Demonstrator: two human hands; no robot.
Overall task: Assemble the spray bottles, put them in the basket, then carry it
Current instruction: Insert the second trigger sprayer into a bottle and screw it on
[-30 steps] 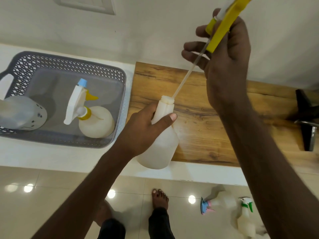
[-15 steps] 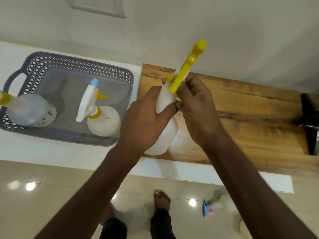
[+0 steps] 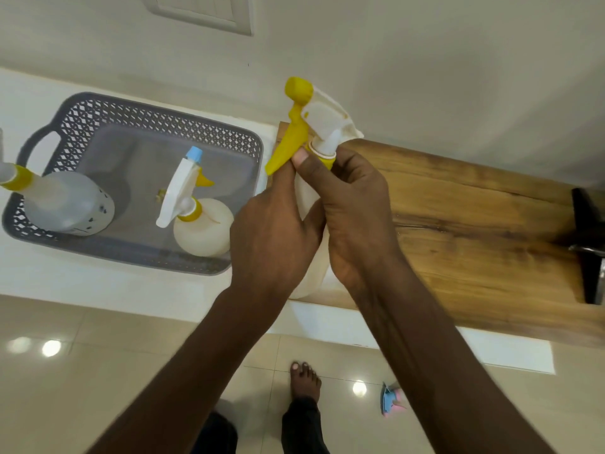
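At centre frame the left hand (image 3: 271,237) wraps the white bottle (image 3: 307,283) body while the right hand (image 3: 353,211) closes on the yellow collar (image 3: 327,160) under the spray head (image 3: 314,122). The bottle looks empty — light, thin-walled, likely squashy — so grip low and twist at the collar. The basket (image 3: 157,121), centre left on the table (image 3: 82,290), holds two bottles with room between them; the wooden board (image 3: 474,224) lies right.

My left hand (image 3: 271,231): forearm reaching up from lower left, fingers curled closed around the body of the spray bottle (image 3: 306,194), back of hand toward me. My right hand (image 3: 353,208): forearm entering from lower right, fingers (image 3: 306,165) pinched on the yellow collar (image 3: 329,160) at the neck. Both hands touch, thumbs side by side.
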